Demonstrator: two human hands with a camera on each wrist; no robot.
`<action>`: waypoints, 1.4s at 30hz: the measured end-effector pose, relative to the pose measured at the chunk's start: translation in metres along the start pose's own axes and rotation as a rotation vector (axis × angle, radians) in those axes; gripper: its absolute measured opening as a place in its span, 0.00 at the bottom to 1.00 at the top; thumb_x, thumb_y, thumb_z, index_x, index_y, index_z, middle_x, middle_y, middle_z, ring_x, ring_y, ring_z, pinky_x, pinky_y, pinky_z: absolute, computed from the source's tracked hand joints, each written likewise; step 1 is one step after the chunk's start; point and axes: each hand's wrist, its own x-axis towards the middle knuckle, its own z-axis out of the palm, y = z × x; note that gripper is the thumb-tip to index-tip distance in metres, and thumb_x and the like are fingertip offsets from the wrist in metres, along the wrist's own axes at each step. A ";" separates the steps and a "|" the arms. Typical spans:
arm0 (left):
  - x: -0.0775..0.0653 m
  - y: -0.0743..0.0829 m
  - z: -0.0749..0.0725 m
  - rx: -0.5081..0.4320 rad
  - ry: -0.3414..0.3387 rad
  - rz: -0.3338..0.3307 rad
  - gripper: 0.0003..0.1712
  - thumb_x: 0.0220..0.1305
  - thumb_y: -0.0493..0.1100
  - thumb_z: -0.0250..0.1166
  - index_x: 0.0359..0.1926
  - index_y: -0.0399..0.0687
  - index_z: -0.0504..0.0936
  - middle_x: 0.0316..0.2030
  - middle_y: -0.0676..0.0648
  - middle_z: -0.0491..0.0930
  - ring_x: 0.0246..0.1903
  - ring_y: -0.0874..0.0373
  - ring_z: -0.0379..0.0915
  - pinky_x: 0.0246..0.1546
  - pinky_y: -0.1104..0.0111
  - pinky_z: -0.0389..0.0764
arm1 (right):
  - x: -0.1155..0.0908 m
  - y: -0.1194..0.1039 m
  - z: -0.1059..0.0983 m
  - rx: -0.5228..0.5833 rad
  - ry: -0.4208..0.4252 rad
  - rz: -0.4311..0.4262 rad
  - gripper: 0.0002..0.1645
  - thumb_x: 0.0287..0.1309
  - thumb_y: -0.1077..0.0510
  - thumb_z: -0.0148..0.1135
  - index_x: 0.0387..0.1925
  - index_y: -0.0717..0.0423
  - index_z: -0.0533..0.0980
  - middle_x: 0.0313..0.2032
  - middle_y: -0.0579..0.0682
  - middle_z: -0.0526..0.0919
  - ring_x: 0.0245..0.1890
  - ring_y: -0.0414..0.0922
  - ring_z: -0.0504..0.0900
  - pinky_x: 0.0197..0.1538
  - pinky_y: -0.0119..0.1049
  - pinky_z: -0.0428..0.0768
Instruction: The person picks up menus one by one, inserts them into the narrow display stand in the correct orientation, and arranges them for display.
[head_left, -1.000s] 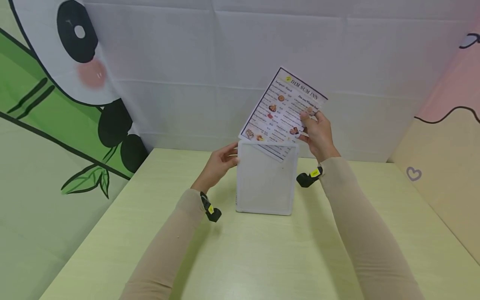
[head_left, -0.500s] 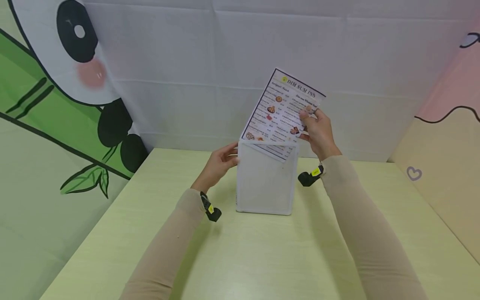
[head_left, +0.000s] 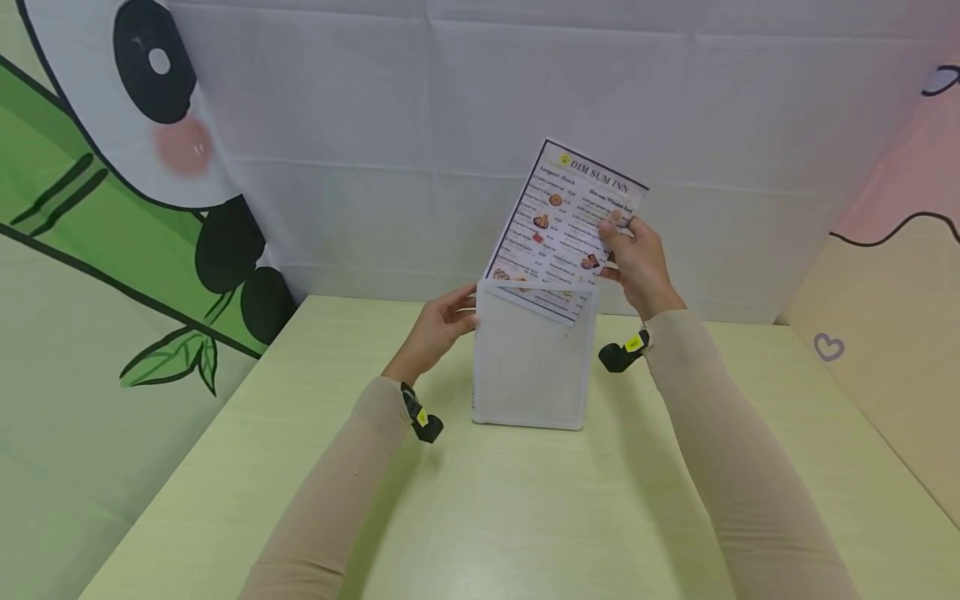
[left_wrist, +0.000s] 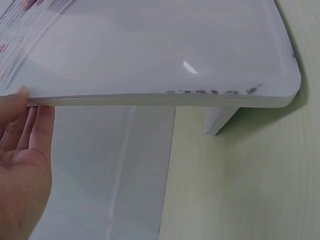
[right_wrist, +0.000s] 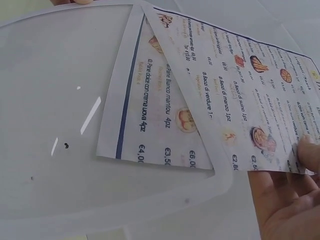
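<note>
A white-framed sign holder with a clear front (head_left: 528,367) stands upright on the table. My left hand (head_left: 438,329) pinches its upper left edge, thumb on the front and fingers behind, as the left wrist view shows. A printed "DIM SUM INN" menu sheet (head_left: 558,217) tilts clockwise, its lower corner inside the holder behind the clear panel. My right hand (head_left: 637,262) pinches the sheet's right edge, thumb in front. In the right wrist view the menu's lower part (right_wrist: 160,115) shows through the panel; most of the sheet sticks out above the top rim (right_wrist: 175,70).
The pale wooden table (head_left: 487,517) spreads around the holder. Behind it hangs a white cloth backdrop (head_left: 375,167), with a cartoon-printed side panel (head_left: 120,275) at left and a pink and beige one (head_left: 892,275) at right. A support foot (left_wrist: 217,120) juts out behind the holder.
The menu has shifted slightly left and down and turned a little more upright, its lower corner sliding right behind the panel. My right hand moved marginally right; my left hand and the holder stayed put.
</note>
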 end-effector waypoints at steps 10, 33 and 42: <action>0.000 0.000 0.000 0.014 0.008 -0.009 0.33 0.67 0.33 0.58 0.71 0.52 0.63 0.62 0.42 0.71 0.60 0.49 0.72 0.60 0.60 0.75 | 0.001 -0.001 -0.001 -0.035 -0.017 0.004 0.24 0.62 0.44 0.58 0.57 0.46 0.72 0.46 0.48 0.82 0.34 0.43 0.83 0.34 0.31 0.83; -0.002 -0.001 -0.002 0.011 0.000 0.017 0.34 0.67 0.33 0.58 0.72 0.50 0.62 0.62 0.40 0.71 0.60 0.47 0.72 0.60 0.60 0.76 | -0.002 -0.005 -0.002 -0.074 -0.054 0.014 0.25 0.65 0.42 0.52 0.61 0.42 0.70 0.48 0.48 0.81 0.37 0.44 0.82 0.38 0.32 0.81; -0.003 0.000 -0.001 0.019 0.007 0.008 0.33 0.67 0.34 0.59 0.71 0.52 0.63 0.63 0.42 0.72 0.60 0.48 0.72 0.60 0.59 0.76 | -0.002 -0.006 -0.005 -0.059 -0.062 0.000 0.25 0.64 0.42 0.53 0.60 0.44 0.70 0.49 0.47 0.81 0.38 0.43 0.83 0.38 0.32 0.81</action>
